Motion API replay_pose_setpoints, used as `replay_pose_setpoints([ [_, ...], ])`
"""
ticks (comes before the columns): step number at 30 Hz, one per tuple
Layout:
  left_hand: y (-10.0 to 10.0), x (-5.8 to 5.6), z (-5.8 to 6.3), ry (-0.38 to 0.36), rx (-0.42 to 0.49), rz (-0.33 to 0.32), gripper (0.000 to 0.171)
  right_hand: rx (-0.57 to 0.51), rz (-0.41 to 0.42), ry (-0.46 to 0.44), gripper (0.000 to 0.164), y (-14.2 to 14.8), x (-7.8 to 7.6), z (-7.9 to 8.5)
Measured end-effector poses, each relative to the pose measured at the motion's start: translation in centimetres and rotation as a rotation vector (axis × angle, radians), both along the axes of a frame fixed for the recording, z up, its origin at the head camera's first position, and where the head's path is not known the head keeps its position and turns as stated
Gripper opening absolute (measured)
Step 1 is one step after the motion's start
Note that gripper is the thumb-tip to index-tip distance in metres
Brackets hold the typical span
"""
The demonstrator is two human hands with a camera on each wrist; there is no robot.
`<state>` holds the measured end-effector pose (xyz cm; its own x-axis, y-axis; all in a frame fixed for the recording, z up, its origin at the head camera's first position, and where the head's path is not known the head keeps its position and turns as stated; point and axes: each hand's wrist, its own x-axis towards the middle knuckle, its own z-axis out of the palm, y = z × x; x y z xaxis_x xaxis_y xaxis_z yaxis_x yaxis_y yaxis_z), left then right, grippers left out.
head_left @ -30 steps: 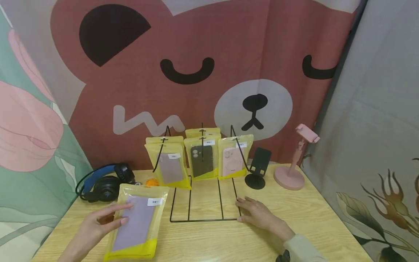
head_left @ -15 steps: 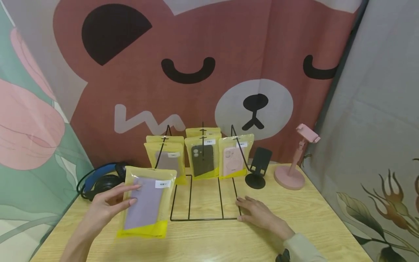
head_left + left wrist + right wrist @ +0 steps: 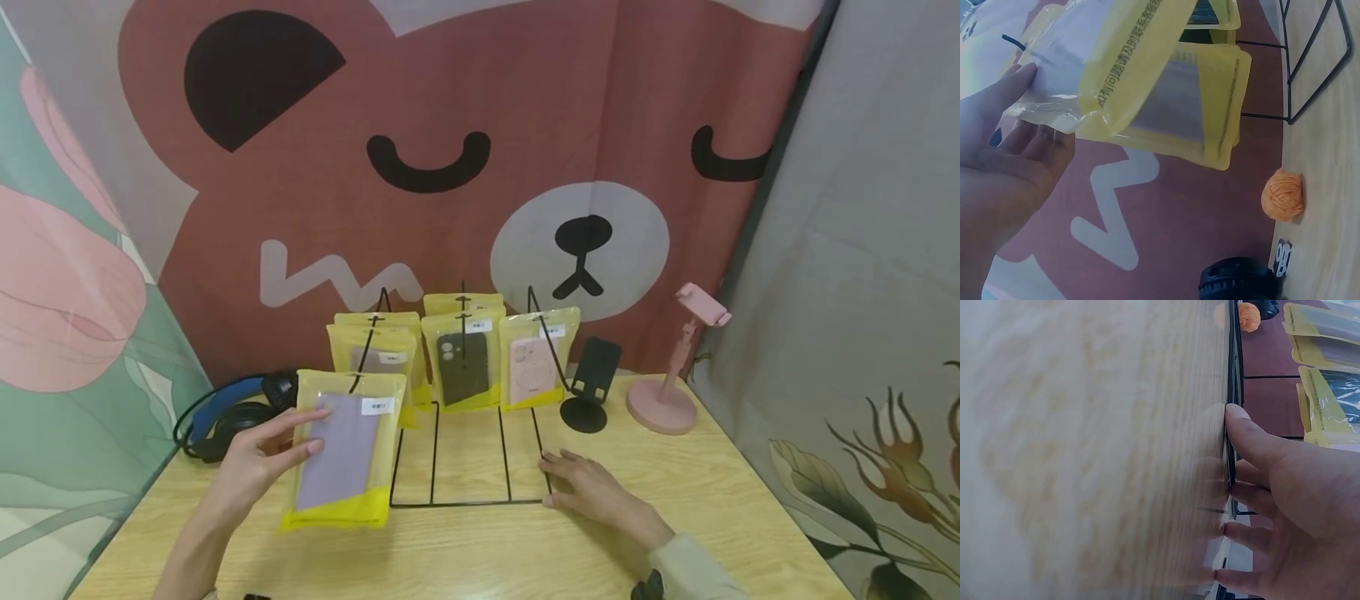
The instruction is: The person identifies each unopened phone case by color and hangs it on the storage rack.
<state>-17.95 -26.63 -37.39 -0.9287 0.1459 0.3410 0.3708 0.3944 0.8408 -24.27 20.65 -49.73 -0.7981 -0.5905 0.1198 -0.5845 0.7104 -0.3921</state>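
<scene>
My left hand (image 3: pixel 251 462) pinches the left edge of a yellow-edged pouch (image 3: pixel 341 450) with a lilac phone case inside, thumb in front. The pouch's top overlaps the front end of the rack's left hook (image 3: pixel 363 358); in the left wrist view that hook's black tip (image 3: pixel 1013 42) pokes out past the pouch. Behind it hangs a similar lilac pouch (image 3: pixel 345 343). A pouch with a black case (image 3: pixel 463 375) hangs in the middle, one with a pink case (image 3: pixel 534 371) at right. My right hand (image 3: pixel 596 492) rests with loosely spread fingers on the right front corner of the wire rack's base (image 3: pixel 465 504).
Black and blue headphones (image 3: pixel 240 425) lie at the left. An orange yarn ball (image 3: pixel 1283 195) sits near them, visible in the left wrist view. Right of the rack stand a black phone stand (image 3: pixel 596 371) and a pink phone holder (image 3: pixel 663 408). A printed curtain hangs behind.
My left hand has carried the lilac pouch up and forward to the left hook's tip. The hanging lilac pouch behind has shifted slightly. My right hand has stayed at the rack's base.
</scene>
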Motion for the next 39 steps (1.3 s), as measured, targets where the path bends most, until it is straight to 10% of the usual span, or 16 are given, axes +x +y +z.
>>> replay_pose_setpoints([
  [22,0.9,-5.0,-2.4,0.014,0.028,0.007,0.04,-0.013,-0.006,-0.01,0.061,-0.3,0.2,-0.3],
  [39,0.8,-5.5,-3.4,0.092,0.044,-0.041,0.034,-0.008,0.024,-0.006,0.061,-0.3,0.0,-0.8],
])
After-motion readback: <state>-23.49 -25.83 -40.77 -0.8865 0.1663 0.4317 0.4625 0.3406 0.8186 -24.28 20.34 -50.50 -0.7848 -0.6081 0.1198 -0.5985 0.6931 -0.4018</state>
